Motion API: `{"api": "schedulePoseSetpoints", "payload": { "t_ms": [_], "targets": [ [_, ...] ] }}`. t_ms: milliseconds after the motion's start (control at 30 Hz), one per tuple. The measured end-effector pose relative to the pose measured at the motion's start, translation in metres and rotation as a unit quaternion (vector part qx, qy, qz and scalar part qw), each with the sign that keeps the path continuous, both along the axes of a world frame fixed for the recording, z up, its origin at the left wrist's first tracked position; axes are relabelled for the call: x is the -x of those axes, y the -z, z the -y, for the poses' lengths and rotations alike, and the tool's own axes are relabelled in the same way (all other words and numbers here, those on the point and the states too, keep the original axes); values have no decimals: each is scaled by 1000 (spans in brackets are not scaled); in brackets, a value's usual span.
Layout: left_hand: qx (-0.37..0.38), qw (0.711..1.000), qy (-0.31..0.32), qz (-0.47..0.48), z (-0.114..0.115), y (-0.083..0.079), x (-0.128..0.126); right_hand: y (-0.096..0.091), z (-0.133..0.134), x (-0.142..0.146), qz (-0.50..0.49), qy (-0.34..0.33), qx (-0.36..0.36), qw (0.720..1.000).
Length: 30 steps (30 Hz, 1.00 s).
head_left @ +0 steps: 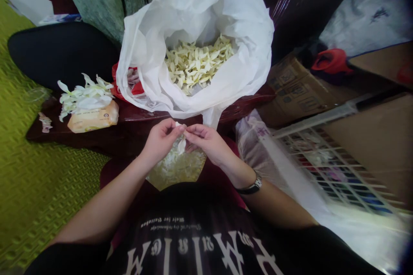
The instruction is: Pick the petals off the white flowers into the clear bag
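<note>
near the bag (254,51), hands (206,139) pinch white petals (182,146).

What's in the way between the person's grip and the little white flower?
Nothing that I can see: the left grip and right grip both pinch the white flower. The white bag stands beyond them, not between.

Hands: two — left hand (163,137), right hand (206,141). White bag (253,51): one. Printed packet (93,119): one. Wristband (256,184): one. Black shirt (171,197): one. Pale flowers (200,64) in bag: dozens, overlapping, no exact count. White blooms (85,96) on packet: several — clumped, can't tally.
</note>
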<state>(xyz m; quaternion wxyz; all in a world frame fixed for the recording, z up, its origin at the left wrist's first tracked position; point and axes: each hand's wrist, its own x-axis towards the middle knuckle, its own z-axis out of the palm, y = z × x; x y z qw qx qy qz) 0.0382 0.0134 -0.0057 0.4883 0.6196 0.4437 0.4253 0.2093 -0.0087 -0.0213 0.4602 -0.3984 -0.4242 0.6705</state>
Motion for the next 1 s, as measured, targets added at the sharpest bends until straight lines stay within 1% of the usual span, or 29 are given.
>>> {"api": "schedulePoseSetpoints", "payload": {
  "t_ms": [133,233,300,367,433,500,567,600,667,733,800,867,933,1000],
  "targets": [
    [-53,995,-12,-85,-3,0,0,4,-1,-3,15,-6,0,1000],
    [-84,984,22,-157,-9,-4,6,7,-1,-7,37,-9,-11,999],
    [-95,976,38,-192,-15,-12,12,10,0,-12,51,8,-27,998],
    [-119,970,26,-212,-23,-26,17,13,0,-17,65,38,-41,996],
    [-174,958,-4,-227,-38,-45,17,17,1,-21,78,61,-50,994],
    [-246,934,-26,-258,-61,-65,10,21,3,-25,82,68,-57,993],
    [-290,898,-26,-330,-91,-82,-4,25,4,-27,79,57,-60,993],
    [-289,878,-15,-382,-108,-88,-13,27,6,-27,77,45,-60,994],
    [-233,836,15,-497,-142,-93,-33,28,8,-28,69,24,-57,996],
    [-188,820,25,-541,-170,-90,-50,27,11,-29,63,7,-53,997],
    [-152,816,24,-557,-191,-82,-62,24,15,-32,60,0,-49,997],
    [-125,818,21,-561,-203,-74,-67,19,20,-37,60,-11,-40,997],
    [-111,829,21,-548,-209,-69,-66,14,25,-43,56,-17,-33,998],
    [-109,848,24,-519,-210,-69,-62,10,28,-49,45,-6,-37,998]
  ]
}}
